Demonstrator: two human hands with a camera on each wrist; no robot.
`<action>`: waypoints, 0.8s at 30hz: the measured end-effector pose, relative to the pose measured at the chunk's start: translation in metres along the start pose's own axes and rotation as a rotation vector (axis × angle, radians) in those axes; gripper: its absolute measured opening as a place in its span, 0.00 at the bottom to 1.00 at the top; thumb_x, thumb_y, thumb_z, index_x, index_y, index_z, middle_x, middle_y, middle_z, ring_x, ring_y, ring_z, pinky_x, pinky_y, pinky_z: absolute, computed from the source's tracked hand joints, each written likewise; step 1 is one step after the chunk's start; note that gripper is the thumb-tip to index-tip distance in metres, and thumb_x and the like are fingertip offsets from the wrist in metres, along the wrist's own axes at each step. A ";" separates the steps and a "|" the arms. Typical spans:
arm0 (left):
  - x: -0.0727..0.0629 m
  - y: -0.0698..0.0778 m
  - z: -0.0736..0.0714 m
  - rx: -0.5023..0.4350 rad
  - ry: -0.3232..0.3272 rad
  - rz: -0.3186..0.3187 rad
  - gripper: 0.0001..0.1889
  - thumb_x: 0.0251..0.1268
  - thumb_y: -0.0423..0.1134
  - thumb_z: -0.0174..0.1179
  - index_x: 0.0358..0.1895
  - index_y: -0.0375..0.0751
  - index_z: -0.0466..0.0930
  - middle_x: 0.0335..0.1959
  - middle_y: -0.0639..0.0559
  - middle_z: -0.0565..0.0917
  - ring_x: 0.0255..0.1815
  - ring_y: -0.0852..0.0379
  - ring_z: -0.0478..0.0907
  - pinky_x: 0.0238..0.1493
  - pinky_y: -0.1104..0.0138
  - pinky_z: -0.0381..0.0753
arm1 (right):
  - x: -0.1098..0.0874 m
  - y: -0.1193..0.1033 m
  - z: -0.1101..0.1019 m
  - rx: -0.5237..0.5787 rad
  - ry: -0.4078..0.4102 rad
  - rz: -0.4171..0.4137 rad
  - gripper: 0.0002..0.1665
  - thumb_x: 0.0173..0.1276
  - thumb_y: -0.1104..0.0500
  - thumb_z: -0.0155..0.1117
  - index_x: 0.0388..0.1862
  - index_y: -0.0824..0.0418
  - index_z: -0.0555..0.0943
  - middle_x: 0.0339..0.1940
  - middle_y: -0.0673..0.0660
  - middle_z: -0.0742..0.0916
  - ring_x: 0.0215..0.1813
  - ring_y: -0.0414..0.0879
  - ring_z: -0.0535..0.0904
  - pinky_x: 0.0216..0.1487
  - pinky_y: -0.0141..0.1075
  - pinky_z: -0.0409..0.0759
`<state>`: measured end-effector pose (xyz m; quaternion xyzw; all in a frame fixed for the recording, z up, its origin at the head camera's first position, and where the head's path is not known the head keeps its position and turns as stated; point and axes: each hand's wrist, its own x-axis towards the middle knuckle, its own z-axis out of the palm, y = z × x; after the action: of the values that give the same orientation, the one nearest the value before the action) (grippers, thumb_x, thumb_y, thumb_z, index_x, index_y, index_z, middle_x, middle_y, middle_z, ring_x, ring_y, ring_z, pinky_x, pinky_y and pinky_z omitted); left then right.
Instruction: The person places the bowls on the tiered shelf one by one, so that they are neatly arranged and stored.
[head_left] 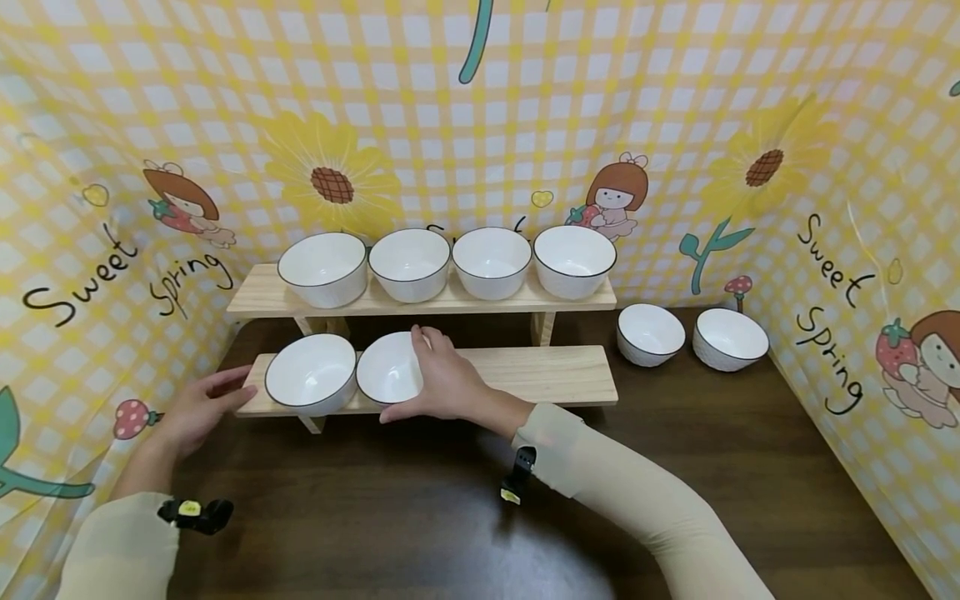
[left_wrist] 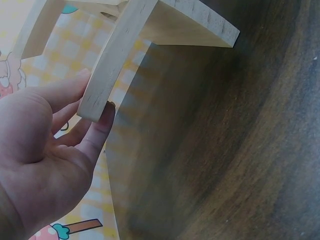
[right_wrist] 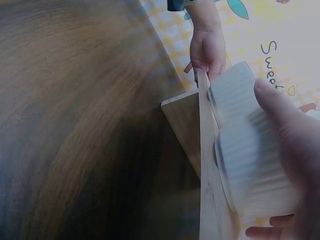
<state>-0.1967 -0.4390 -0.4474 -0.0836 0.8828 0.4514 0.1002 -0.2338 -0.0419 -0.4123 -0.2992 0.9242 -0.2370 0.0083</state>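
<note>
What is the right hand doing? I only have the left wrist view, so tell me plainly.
Observer: The right hand grips a white bowl standing on the lower wooden shelf.
Operator: Count the rest on that shelf.
Observer: One more, the left bowl, sits close beside the gripped one; I cannot tell whether they touch.
Operator: Report the tier above.
Observer: The upper shelf carries four white bowls in a row.
</note>
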 end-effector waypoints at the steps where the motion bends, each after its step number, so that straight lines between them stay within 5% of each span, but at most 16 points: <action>1: 0.000 0.000 0.000 0.000 0.001 -0.001 0.44 0.76 0.60 0.55 0.80 0.32 0.52 0.76 0.23 0.56 0.71 0.29 0.58 0.67 0.34 0.61 | -0.001 0.000 -0.001 -0.011 -0.002 -0.006 0.84 0.41 0.22 0.78 0.83 0.65 0.49 0.81 0.64 0.60 0.79 0.54 0.59 0.63 0.44 0.78; 15: 0.000 0.001 0.001 -0.008 0.002 0.001 0.44 0.76 0.60 0.54 0.80 0.32 0.51 0.77 0.23 0.54 0.72 0.28 0.57 0.68 0.33 0.60 | -0.026 0.018 -0.019 -0.253 -0.010 -0.185 0.78 0.50 0.16 0.64 0.84 0.62 0.48 0.83 0.66 0.55 0.83 0.61 0.46 0.78 0.50 0.55; 24: 0.000 0.001 0.000 -0.007 -0.001 -0.015 0.46 0.75 0.61 0.55 0.80 0.32 0.51 0.77 0.23 0.53 0.73 0.26 0.55 0.68 0.33 0.59 | -0.054 0.032 -0.033 -0.323 -0.071 -0.206 0.71 0.59 0.17 0.57 0.85 0.59 0.45 0.84 0.66 0.49 0.84 0.60 0.38 0.79 0.58 0.47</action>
<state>-0.1966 -0.4386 -0.4469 -0.0903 0.8804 0.4539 0.1035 -0.2125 0.0257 -0.4038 -0.3979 0.9138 -0.0746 -0.0315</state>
